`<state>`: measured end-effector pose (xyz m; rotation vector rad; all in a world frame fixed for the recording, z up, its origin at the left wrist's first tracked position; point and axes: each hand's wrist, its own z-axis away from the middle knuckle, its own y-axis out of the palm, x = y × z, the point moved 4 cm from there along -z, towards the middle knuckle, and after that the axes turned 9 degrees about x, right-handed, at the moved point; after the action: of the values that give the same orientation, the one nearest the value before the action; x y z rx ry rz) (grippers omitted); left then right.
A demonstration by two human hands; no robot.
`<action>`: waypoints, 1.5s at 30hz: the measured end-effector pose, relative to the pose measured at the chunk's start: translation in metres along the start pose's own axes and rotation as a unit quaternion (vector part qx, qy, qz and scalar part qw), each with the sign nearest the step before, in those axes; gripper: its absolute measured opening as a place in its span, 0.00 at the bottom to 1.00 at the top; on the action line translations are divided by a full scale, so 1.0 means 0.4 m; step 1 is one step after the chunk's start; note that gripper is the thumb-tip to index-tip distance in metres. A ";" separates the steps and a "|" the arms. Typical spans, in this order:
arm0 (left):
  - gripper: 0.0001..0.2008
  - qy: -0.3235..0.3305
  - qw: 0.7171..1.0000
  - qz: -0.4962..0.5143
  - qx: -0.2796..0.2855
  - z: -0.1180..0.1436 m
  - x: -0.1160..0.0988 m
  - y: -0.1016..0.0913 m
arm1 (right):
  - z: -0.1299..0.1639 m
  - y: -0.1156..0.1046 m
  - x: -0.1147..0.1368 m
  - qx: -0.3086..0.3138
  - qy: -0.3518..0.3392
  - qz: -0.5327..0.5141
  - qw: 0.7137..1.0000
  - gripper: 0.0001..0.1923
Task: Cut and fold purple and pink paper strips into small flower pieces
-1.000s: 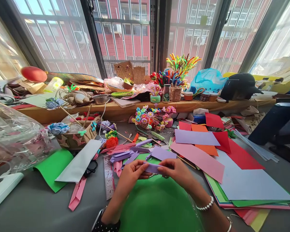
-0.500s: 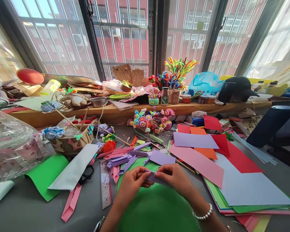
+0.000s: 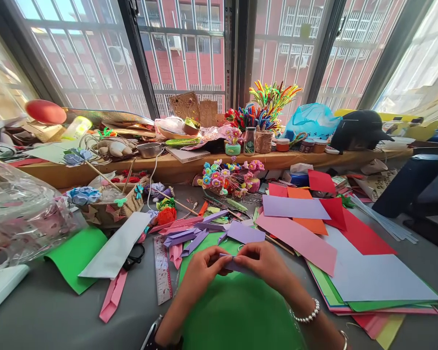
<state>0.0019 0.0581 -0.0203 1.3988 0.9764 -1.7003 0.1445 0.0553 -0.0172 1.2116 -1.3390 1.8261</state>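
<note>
The left hand (image 3: pixel 203 271) and right hand (image 3: pixel 267 262) pinch a purple paper strip (image 3: pixel 240 267) between thumbs and fingers, above a green mat (image 3: pixel 237 316). Just beyond the grip lies a purple paper rectangle (image 3: pixel 246 233); to its far left, folded purple strips (image 3: pixel 184 236). A patterned ruler (image 3: pixel 162 272) lies left of the grip, a pink paper rectangle (image 3: pixel 301 243) to its right.
</note>
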 end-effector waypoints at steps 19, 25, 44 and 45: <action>0.11 0.007 0.998 -0.062 0.011 0.000 0.002 -0.004 | 0.009 -0.001 0.008 -0.007 -0.014 0.062 0.998 0.11; 0.10 0.012 0.997 -0.071 0.000 0.003 0.006 -0.010 | 0.009 0.004 0.008 -0.020 -0.014 0.088 0.996 0.09; 0.12 0.037 0.982 -0.187 -0.010 0.006 -0.005 -0.010 | 0.013 0.010 0.023 -0.019 -0.061 0.132 0.989 0.08; 0.12 0.040 0.980 -0.196 -0.012 0.008 -0.006 -0.009 | 0.013 0.010 0.023 -0.019 -0.065 0.135 0.989 0.08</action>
<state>-0.0022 0.0572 -0.0173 1.3295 1.3855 -1.9158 0.1389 0.0483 -0.0102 1.1936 -1.6723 1.9211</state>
